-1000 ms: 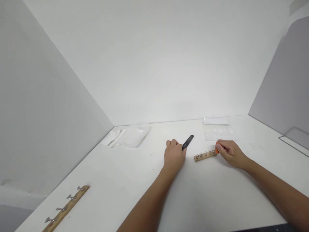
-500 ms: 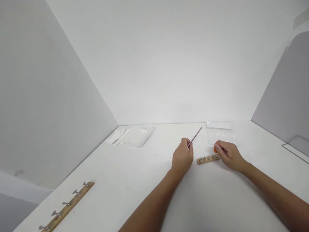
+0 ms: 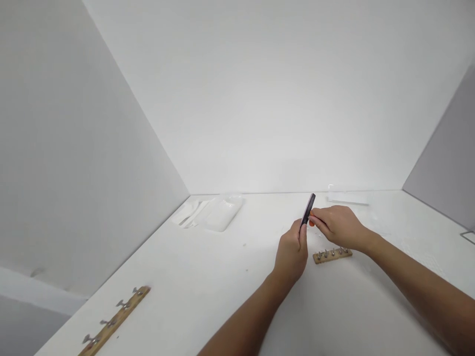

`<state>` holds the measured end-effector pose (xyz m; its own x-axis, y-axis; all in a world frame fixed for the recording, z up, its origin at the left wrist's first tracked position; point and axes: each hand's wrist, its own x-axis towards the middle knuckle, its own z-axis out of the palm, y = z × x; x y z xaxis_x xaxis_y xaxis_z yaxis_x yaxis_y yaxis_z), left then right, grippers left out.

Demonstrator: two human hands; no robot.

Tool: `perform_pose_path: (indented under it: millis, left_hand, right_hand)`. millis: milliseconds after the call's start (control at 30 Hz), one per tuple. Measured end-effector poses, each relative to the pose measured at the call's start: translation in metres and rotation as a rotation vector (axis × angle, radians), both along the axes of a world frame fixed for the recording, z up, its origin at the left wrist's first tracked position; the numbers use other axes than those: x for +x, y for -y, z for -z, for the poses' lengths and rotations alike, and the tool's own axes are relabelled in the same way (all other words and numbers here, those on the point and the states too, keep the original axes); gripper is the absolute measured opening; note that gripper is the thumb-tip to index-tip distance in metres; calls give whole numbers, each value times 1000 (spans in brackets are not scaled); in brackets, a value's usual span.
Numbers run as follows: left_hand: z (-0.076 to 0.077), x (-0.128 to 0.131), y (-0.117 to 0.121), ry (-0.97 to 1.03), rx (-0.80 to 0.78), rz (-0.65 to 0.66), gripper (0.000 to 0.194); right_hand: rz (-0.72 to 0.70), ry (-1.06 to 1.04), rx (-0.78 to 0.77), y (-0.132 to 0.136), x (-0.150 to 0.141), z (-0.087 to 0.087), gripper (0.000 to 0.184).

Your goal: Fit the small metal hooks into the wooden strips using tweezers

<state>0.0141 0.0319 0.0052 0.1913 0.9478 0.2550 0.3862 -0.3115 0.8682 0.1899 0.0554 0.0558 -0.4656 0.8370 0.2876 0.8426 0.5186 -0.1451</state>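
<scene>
My left hand (image 3: pixel 292 251) is closed around a thin, dark smartphone (image 3: pixel 308 209), held tilted and almost edge-on above the table. Pinched in my right hand (image 3: pixel 339 226) is a small orange piece (image 3: pixel 311 219), mostly covered by the fingers, so its kind is unclear. It sits right at the dark face of the phone; whether it touches I cannot tell. Below my right hand lies a short wooden hook rail (image 3: pixel 332 255) with several metal hooks.
A longer wooden hook rail (image 3: pixel 115 321) lies at the table's left front. Clear plastic packaging with white sheets (image 3: pixel 210 212) rests at the back left. A clear plastic piece (image 3: pixel 348 201) is by the back wall, right. Walls enclose the white table (image 3: pixel 208 277).
My right hand has moved left and up, bringing the orange piece to the phone. My left hand has turned the phone so its dark face shows. The view has shifted slightly.
</scene>
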Motion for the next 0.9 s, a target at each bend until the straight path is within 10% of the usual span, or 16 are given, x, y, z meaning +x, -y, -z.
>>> perform_pose_path:
  millis: [900]
  left_hand:
    - [1, -12, -12, -140, 186, 110, 32]
  right_hand:
    - [-122, -17, -12, -13, 5, 13, 35]
